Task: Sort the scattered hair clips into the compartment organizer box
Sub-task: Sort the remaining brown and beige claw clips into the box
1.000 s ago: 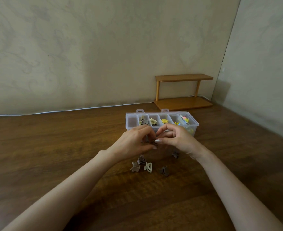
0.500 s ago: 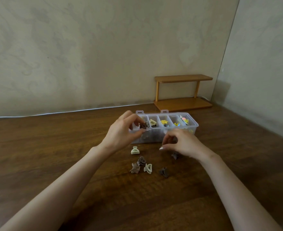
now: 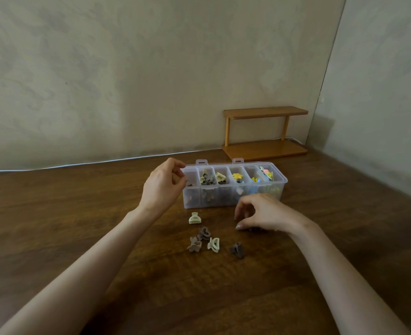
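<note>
The clear compartment organizer box (image 3: 224, 198) stands open on the wooden table, with clips in several compartments. My left hand (image 3: 162, 186) hovers at its leftmost compartment, fingers apart and nothing seen in them. My right hand (image 3: 260, 213) rests low on the table in front of the box, fingers curled over a dark brown clip (image 3: 255, 229) that is mostly hidden. Loose on the table lie a pale green clip (image 3: 194, 218), a brown clip (image 3: 204, 233), a beige flower clip (image 3: 194, 245), a cream clip (image 3: 214, 244) and a dark brown clip (image 3: 237, 250).
A small wooden two-tier shelf (image 3: 264, 134) stands against the wall behind the box at the right corner. A white cable (image 3: 103, 163) runs along the table's back edge. Walls close off the back and right sides.
My hands parted from in front of the box. The left carried a dark clip to the leftmost compartment and opened. The right dropped to the table over a brown clip.
</note>
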### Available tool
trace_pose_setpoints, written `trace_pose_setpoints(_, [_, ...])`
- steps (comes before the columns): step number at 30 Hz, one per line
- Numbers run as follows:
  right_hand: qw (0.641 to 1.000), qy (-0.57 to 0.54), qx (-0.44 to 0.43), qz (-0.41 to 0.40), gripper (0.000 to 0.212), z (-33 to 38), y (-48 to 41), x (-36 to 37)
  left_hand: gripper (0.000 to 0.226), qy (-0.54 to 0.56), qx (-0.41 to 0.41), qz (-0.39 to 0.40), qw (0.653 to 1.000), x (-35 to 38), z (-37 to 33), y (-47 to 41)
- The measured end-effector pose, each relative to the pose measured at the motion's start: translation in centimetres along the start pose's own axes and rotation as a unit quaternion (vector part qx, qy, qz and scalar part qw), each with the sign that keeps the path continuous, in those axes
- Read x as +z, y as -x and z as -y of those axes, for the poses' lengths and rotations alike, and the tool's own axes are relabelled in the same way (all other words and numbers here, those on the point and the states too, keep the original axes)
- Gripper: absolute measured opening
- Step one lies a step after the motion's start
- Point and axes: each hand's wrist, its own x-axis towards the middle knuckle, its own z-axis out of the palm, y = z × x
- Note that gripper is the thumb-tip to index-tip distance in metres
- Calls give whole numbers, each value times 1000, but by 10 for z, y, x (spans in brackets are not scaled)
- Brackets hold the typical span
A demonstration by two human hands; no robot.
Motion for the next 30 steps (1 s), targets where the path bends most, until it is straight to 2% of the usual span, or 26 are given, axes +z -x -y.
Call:
trace_pose_setpoints(4, [997,-76,-34,-2,17,8,1,1,16,14,57,19,998,-2,-9,2])
trace_pose_setpoints(8, [990,-128,-55,-18,20,10,1,1,18,29,115,95,988,-1,-18,6])
trace_pose_setpoints(15, [965,-243,-83,-49,38,11,-1,3,18,23,175,223,959,10,-21,18])
trace_pose_setpoints(21, [936,-336,-100,-40,41,14,0,6,38,18,210,220,952,17,-30,29])
trace_pose_setpoints(26, [924,-370,-92,-16,34,16,0,8,30,28,222,204,953,15,-32,30])
trace_pose_setpoints(30, [919,-387,-77,-15,29,18,1,8,33,27,230,196,953,14,-32,30])
